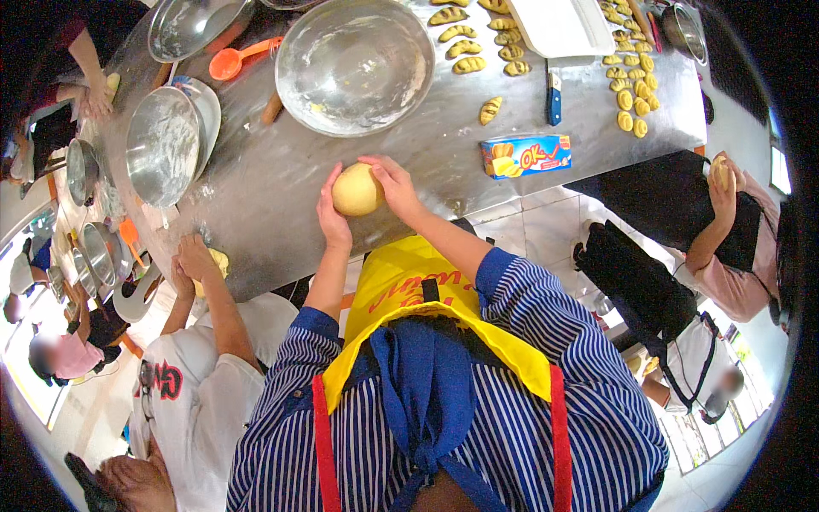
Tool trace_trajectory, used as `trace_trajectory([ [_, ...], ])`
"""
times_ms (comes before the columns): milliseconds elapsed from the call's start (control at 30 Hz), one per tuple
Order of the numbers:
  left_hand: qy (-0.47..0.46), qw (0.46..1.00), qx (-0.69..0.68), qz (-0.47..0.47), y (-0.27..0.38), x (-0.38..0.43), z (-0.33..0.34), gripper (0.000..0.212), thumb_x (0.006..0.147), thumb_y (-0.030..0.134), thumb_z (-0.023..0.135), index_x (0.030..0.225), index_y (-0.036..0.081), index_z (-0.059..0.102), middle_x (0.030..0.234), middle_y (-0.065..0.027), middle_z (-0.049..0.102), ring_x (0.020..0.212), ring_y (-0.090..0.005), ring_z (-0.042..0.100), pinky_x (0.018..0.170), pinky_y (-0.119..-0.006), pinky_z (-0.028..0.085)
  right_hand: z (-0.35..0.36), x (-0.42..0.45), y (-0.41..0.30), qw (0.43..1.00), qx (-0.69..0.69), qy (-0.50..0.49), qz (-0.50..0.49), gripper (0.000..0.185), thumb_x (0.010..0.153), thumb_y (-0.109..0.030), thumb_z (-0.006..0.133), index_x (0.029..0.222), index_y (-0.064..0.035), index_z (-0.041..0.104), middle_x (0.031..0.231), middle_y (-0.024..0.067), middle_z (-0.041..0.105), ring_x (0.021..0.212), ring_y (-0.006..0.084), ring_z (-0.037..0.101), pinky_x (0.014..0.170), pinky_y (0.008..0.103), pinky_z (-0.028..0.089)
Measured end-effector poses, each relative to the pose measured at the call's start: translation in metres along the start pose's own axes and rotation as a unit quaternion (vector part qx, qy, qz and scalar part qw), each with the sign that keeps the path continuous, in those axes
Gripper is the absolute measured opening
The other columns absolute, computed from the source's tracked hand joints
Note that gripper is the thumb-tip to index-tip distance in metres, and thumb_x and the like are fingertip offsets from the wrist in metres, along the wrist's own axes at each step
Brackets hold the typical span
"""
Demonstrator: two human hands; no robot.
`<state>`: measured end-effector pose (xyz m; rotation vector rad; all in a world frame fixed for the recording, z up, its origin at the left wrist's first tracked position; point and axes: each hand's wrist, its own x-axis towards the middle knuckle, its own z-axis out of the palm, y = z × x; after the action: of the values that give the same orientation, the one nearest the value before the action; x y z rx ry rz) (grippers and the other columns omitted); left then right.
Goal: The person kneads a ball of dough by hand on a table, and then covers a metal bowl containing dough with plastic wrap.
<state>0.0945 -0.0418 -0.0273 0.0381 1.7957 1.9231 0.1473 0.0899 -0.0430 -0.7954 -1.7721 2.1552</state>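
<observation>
A smooth, round ball of yellow dough [356, 190] sits between my two hands at the near edge of the steel table [269, 173]. My left hand [334, 214] cups its left side, fingers pointing up. From the right, my right hand [395, 185] curls over the upper edge of the ball. Beyond the dough stands a large steel mixing bowl [355, 67] with flour streaked inside. A blue snack box [526, 156] lies to the right, with a single shaped dough piece [491, 111] above it. Whether the ball touches the tabletop I cannot tell.
A blue-handled knife [554, 96] lies near a white tray [563, 29] and rows of shaped dough [633, 83]. Leftward are a floured bowl [164, 144], an orange scoop [227, 64] and a co-worker's hands [197, 259] on dough. Another person's hands [726, 182] hold something at right.
</observation>
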Motion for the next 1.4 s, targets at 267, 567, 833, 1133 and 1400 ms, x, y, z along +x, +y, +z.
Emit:
trace_trajectory([
  [267,-0.023,0.986,-0.131,-0.097,0.011,0.007,-0.016,0.053,0.098,0.038,0.033,0.121,-0.005,0.054,0.134,-0.0141,0.048,0.124,-0.0241,0.043,0.106,-0.037,0.029,-0.018,-0.010,-0.012,0.995,0.051,-0.087,-0.005,0.026,0.093,-0.017,0.048,0.102,-0.0017,0.068,0.108,0.0102,0.063,0.104,0.0208,0.056,0.094,0.0320,0.041],
  [567,-0.159,0.965,0.204,0.053,0.016,0.006,0.001,0.039,0.098,0.027,0.039,0.114,0.000,0.062,0.124,-0.0131,0.058,0.116,-0.0280,0.052,0.101,-0.034,0.036,-0.032,-0.012,-0.022,0.989,0.064,-0.131,0.038,0.032,0.093,-0.020,0.046,0.107,0.0002,0.066,0.116,0.0115,0.060,0.113,0.0218,0.052,0.100,0.0336,0.036],
  [833,-0.056,0.988,0.116,-0.086,0.008,0.010,-0.001,0.034,0.098,0.022,0.042,0.104,-0.002,0.065,0.105,-0.0105,0.067,0.101,-0.0191,0.060,0.089,-0.030,0.045,-0.011,-0.027,0.002,0.996,0.006,-0.059,0.070,0.036,0.099,-0.022,0.040,0.125,-0.0012,0.053,0.124,0.0084,0.055,0.116,0.0179,0.048,0.102,0.0297,0.034],
  [1133,-0.066,0.925,-0.169,-0.333,0.055,0.010,0.005,0.048,0.099,0.039,0.034,0.126,0.003,0.051,0.125,-0.0117,0.056,0.108,-0.0242,0.058,0.092,-0.038,0.047,0.005,-0.010,-0.092,0.972,-0.054,-0.109,0.202,0.040,0.094,-0.030,0.044,0.117,-0.0010,0.058,0.113,0.0174,0.061,0.109,0.0283,0.056,0.095,0.0341,0.040],
  [1400,-0.160,0.873,-0.245,-0.390,0.114,-0.010,0.044,0.046,0.098,0.035,0.030,0.129,0.006,0.046,0.126,-0.0131,0.055,0.112,-0.0296,0.056,0.096,-0.046,0.045,-0.031,0.032,-0.194,0.872,-0.361,-0.328,-0.040,0.040,0.091,-0.037,0.044,0.114,-0.0106,0.063,0.107,0.0163,0.065,0.094,0.0344,0.062,0.084,0.0420,0.047],
])
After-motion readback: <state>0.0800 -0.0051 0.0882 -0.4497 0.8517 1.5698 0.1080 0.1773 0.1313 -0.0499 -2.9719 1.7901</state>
